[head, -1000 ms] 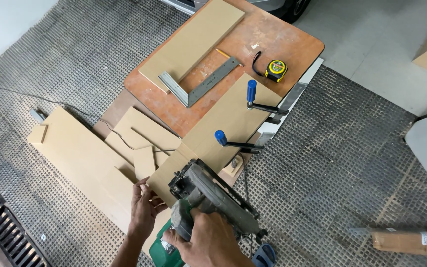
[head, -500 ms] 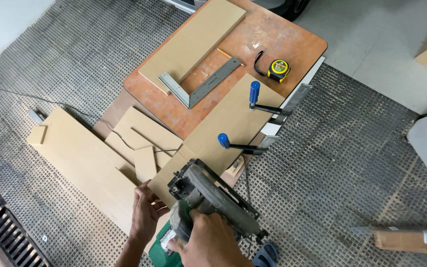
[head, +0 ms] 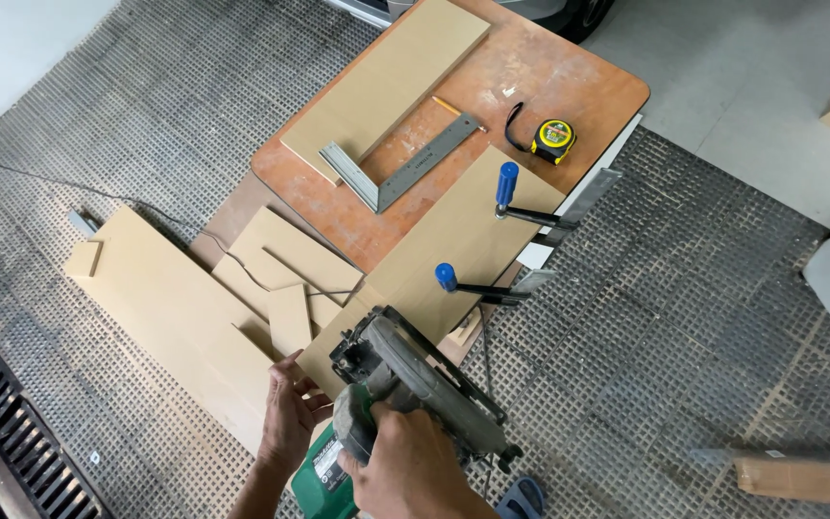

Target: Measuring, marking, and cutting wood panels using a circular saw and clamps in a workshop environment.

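My right hand (head: 410,466) grips the handle of a grey and green circular saw (head: 405,380), which sits on the near end of a long tan board (head: 444,250). That board is held to the brown table (head: 549,86) by two blue-handled clamps (head: 506,187) (head: 473,284). My left hand (head: 290,418) rests with its fingers on the board's near left edge, beside the saw. The saw's blade is hidden under its guard.
On the table lie another tan board (head: 386,82), a metal square (head: 401,168), a pencil (head: 453,108) and a yellow tape measure (head: 551,137). Offcut boards (head: 175,308) and the saw's cord (head: 127,207) lie on the metal grate floor at left. A cardboard piece (head: 799,476) lies at right.
The view has shifted slightly. My left hand has slid a little along the board's edge; the saw and my right hand stay in about the same place.
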